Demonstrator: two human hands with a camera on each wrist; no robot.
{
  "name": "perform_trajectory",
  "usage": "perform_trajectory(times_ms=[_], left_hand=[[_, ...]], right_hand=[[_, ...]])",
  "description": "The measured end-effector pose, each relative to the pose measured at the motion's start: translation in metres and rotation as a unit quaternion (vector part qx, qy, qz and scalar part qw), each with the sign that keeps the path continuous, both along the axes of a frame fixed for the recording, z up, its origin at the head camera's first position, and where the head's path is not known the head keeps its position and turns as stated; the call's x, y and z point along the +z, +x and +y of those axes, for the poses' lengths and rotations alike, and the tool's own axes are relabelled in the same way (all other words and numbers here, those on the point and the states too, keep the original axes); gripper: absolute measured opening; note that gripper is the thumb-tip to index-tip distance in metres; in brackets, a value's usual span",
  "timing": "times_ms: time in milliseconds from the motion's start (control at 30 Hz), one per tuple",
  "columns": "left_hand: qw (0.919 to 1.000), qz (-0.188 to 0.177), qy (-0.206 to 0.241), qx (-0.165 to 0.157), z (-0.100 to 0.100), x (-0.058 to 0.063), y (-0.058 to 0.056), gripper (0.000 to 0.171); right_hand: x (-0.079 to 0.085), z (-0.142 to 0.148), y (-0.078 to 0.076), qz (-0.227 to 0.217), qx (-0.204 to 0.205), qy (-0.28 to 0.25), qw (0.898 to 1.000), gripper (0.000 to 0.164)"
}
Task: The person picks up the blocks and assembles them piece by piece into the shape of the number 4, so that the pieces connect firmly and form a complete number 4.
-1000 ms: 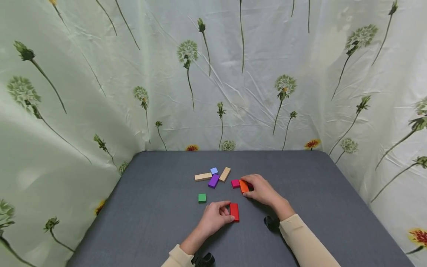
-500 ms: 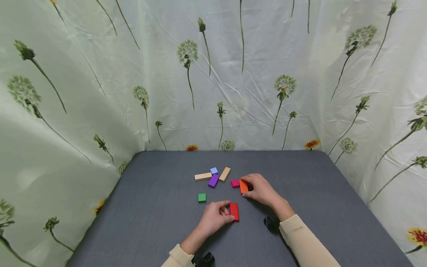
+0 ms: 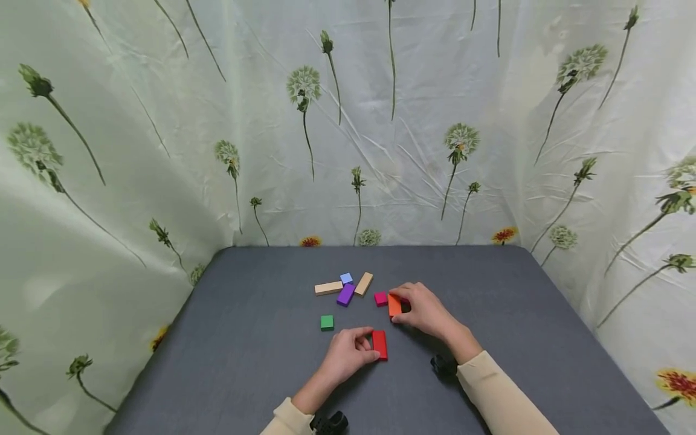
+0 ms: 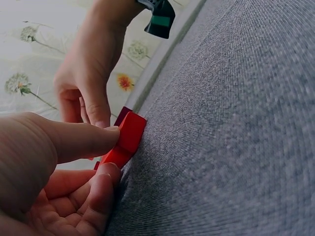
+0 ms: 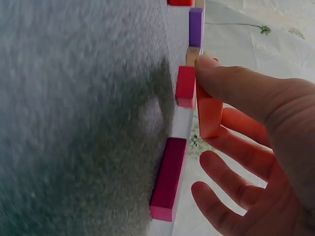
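Note:
My left hand pinches a red rectangular block between thumb and fingers, low at the table. In the left wrist view the thumb lies along one side of that red block, the fingers at the other. Farther right, my right hand holds an orange block between thumb and fingertips. The right wrist view shows this orange block lifted off the table, beside a small pinkish-red block. A longer magenta block lies on the table near the right fingers, mostly hidden in the head view.
A green block lies left of centre. Behind it are a purple block, a light blue block and two wooden blocks, one on the left and one on the right. A flowered curtain surrounds the grey table.
The head view has shifted slightly. Both hands keep their holds on the red and orange blocks, with hardly any movement.

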State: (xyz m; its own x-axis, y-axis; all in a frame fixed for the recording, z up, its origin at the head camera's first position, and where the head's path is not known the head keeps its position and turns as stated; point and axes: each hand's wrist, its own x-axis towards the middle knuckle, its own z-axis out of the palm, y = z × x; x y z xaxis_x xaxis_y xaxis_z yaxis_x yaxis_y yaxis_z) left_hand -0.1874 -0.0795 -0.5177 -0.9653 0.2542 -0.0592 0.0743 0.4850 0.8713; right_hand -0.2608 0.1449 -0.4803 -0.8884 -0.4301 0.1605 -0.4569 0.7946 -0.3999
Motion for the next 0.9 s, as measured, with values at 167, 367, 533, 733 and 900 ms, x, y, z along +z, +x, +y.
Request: perform_trajectory(times_ms=[167, 367, 533, 733, 900], left_hand=[[1.0000, 0.002, 0.000, -0.002, -0.001, 0.001, -0.001, 0.050], [1.0000, 0.001, 0.004, 0.000, -0.001, 0.000, 0.000, 0.050], [0.9999, -0.008, 0.008, 0.001, -0.002, -0.001, 0.003, 0.051], [0.9999, 0.009, 0.005, 0.000, -0.001, 0.001, 0.002, 0.049], [0.9999, 0.012, 0.000, 0.001, 0.000, 0.001, 0.002, 0.049]], right_hand=[[0.002, -0.006, 0.005, -0.020, 0.003, -0.022, 1.000, 0.063], [0.003, -0.014, 0.013, -0.050, 0.024, -0.073, 0.996, 0.063], [-0.002, -0.018, 0.017, -0.069, 0.046, -0.089, 0.993, 0.064], [-0.006, -0.022, 0.018, -0.092, 0.050, -0.096, 0.990, 0.062], [-0.009, -0.025, 0.017, -0.103, 0.044, -0.105, 0.988, 0.061]])
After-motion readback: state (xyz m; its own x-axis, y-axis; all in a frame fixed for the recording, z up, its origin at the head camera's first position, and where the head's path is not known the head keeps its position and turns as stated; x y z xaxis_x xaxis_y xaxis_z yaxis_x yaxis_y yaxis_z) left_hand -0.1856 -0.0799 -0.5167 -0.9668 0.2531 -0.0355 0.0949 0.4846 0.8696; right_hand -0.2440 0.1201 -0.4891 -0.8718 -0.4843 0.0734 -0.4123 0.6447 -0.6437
